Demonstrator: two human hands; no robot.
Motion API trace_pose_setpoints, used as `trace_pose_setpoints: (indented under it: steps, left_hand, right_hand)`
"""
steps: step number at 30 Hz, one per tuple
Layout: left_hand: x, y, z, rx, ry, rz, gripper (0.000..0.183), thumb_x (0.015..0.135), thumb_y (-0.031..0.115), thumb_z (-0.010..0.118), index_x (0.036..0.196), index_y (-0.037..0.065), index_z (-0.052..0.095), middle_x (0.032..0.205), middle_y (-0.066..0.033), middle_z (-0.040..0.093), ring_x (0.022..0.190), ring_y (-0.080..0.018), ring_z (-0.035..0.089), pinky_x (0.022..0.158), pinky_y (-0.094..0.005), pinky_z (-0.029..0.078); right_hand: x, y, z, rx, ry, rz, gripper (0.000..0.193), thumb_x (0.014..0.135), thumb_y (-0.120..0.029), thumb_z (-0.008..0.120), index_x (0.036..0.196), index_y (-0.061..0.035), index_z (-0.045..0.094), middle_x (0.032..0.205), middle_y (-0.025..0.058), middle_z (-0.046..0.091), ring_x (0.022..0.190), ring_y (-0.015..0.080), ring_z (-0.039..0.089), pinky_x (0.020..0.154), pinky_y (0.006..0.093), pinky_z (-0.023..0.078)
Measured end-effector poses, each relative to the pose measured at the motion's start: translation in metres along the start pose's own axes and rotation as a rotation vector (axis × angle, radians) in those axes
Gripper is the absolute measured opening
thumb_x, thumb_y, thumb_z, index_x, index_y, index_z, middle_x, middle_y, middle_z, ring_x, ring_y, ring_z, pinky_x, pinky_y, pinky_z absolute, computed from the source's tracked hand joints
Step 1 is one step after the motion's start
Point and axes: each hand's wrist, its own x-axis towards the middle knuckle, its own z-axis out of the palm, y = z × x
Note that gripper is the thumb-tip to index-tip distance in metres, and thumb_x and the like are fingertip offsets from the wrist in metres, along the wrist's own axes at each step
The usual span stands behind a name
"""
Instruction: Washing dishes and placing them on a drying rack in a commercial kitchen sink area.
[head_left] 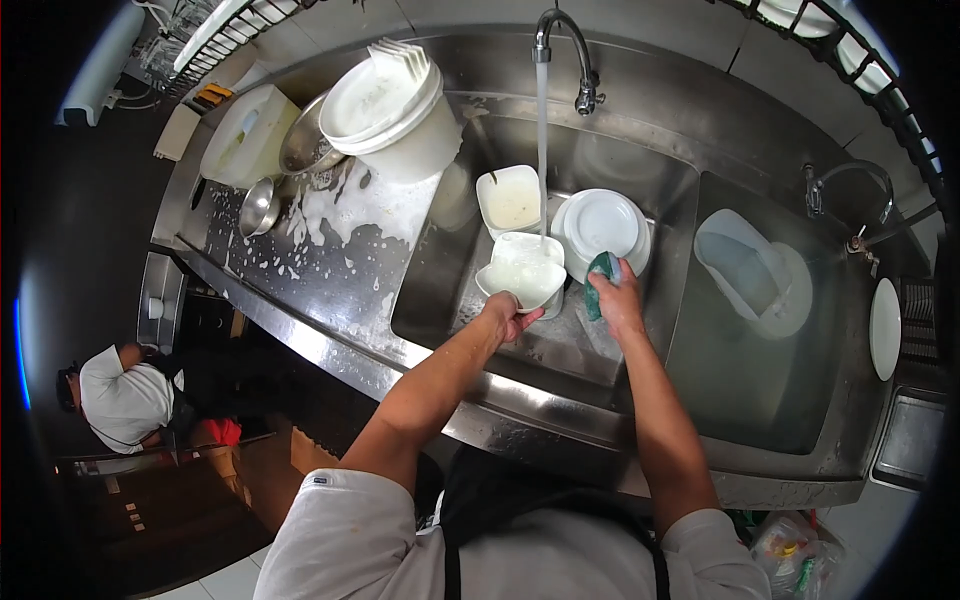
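My left hand (513,316) grips the near edge of a white bowl (523,282), tilted in the left sink basin. Water runs from the tap (565,50) down onto the white dishes there. In my right hand (617,297) is a green scrubbing sponge (598,283), just right of the bowl. A stack of white plates (603,224) sits right behind the sponge. Another white square bowl (509,200) stands farther back, left of the water stream. Part of a further dish under the held bowl is hidden.
On the soapy left counter (345,240) stand a white bucket (410,140) with dishes on top, a small metal bowl (260,207) and a pale plastic tub (245,135). The right basin holds cloudy water and a submerged white container (740,262). A co-worker (120,395) is at the far left.
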Motion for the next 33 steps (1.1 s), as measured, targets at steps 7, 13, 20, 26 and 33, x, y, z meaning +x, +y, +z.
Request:
trace_pose_setpoints:
  steps: [7, 13, 20, 26, 33]
  left_hand:
    - [-0.087, 0.017, -0.032, 0.464, 0.084, 0.548, 0.055, 0.095, -0.003, 0.034, 0.148, 0.011, 0.031, 0.142, -0.0167, 0.049, 0.117, -0.0346, 0.060, 0.076, -0.0475, 0.060]
    - [-0.091, 0.048, -0.041, 0.211, -0.348, 0.890, 0.053, 0.106, 0.010, 0.043, 0.156, 0.013, 0.028, 0.150, -0.0144, 0.042, 0.135, -0.0243, 0.041, 0.110, -0.0350, 0.036]
    - [-0.108, 0.088, -0.064, -0.001, -0.337, 0.905, 0.050, 0.106, 0.013, 0.044, 0.154, 0.006, 0.032, 0.147, -0.0157, 0.046, 0.135, -0.0241, 0.042, 0.113, -0.0335, 0.032]
    - [-0.116, 0.101, -0.081, 0.095, -0.282, 0.891, 0.049, 0.107, 0.017, 0.042, 0.154, 0.007, 0.032, 0.146, -0.0154, 0.047, 0.132, -0.0239, 0.044, 0.111, -0.0339, 0.035]
    - [-0.107, 0.136, -0.141, -0.118, -0.444, 0.647, 0.043, 0.105, 0.019, 0.048, 0.147, 0.011, 0.042, 0.133, -0.0115, 0.057, 0.117, -0.0230, 0.058, 0.097, -0.0393, 0.051]
  right_hand:
    - [-0.012, -0.019, 0.044, -0.385, 0.038, -0.270, 0.034, 0.082, -0.011, 0.072, 0.113, -0.0047, 0.058, 0.108, 0.0225, 0.066, 0.103, 0.0404, 0.063, 0.088, 0.0445, 0.049]
    - [-0.026, -0.032, 0.167, -0.513, -0.427, -0.421, 0.069, 0.092, -0.021, 0.064, 0.154, -0.0176, 0.034, 0.158, 0.0285, 0.026, 0.147, 0.0451, 0.025, 0.120, 0.0512, 0.022]
    - [-0.026, -0.047, 0.199, -0.673, -0.429, -0.534, 0.065, 0.100, -0.027, 0.051, 0.159, -0.0207, 0.025, 0.162, 0.0271, 0.017, 0.152, 0.0408, 0.015, 0.118, 0.0645, 0.007]
    - [-0.044, -0.073, 0.234, -1.337, -0.162, -0.626, 0.063, 0.099, -0.021, 0.047, 0.158, -0.0148, 0.027, 0.163, 0.0260, 0.015, 0.153, 0.0369, 0.012, 0.120, 0.0595, 0.008]
    - [-0.056, -0.104, 0.210, -1.450, -0.469, -0.744, 0.058, 0.085, -0.014, 0.063, 0.142, -0.0195, 0.055, 0.160, 0.0256, 0.022, 0.148, 0.0481, 0.018, 0.118, 0.0641, 0.015]
